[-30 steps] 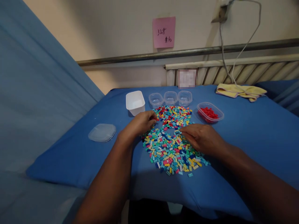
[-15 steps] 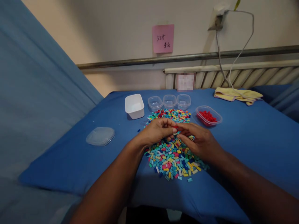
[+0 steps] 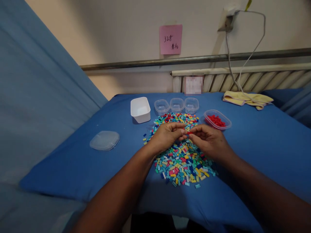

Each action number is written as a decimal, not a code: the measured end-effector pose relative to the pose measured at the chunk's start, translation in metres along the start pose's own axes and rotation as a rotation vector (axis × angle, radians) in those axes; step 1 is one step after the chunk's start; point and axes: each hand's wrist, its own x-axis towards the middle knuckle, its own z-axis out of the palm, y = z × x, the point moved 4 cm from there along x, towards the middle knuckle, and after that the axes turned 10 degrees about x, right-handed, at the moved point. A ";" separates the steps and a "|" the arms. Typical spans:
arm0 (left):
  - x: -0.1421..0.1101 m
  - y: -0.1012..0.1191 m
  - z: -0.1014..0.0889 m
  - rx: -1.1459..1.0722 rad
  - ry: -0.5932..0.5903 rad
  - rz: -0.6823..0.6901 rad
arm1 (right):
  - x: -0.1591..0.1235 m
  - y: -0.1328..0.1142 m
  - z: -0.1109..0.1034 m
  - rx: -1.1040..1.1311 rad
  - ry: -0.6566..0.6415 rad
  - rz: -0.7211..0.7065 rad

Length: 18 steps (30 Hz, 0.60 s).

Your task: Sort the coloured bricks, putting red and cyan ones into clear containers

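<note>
Above the middle of a heap of small toy building bricks (image 3: 181,165) in many colours, my two hands meet at a small red brick (image 3: 189,132). My right hand (image 3: 211,139) pinches it between thumb and fingers. The fingertips of my left hand (image 3: 167,136) are closed at the brick's left end; exactly how much they grip is hard to see. Both hands hide part of the heap. To the right, a clear plastic tub (image 3: 227,119) holds a pile of red bricks (image 3: 216,121).
A white plastic bin (image 3: 141,113) and three clear tubs, the middle one (image 3: 177,105) among them, stand behind the heap. Stacked clear lids (image 3: 104,140) lie at left. A yellow cloth (image 3: 243,98) and a cable (image 3: 239,77) are at the back right. Blue cloth (image 3: 116,174) covers the table.
My left hand has moved from the heap's far left side to meet my right hand. A red brick now shows between their fingertips, shifted slightly toward the right hand. The camera view tilted up a little.
</note>
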 end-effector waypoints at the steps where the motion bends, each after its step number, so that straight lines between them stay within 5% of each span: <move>1: 0.000 0.001 -0.001 0.014 0.031 0.016 | 0.000 -0.001 0.000 -0.034 -0.006 -0.006; 5: -0.002 0.006 0.000 0.150 0.035 0.127 | 0.000 -0.003 0.003 -0.094 -0.052 -0.022; 14: -0.010 0.021 0.008 0.341 0.109 0.324 | 0.010 0.006 0.005 0.298 0.094 0.170; 18: -0.006 0.013 0.002 0.240 0.122 0.266 | 0.009 0.000 0.008 0.313 0.060 0.171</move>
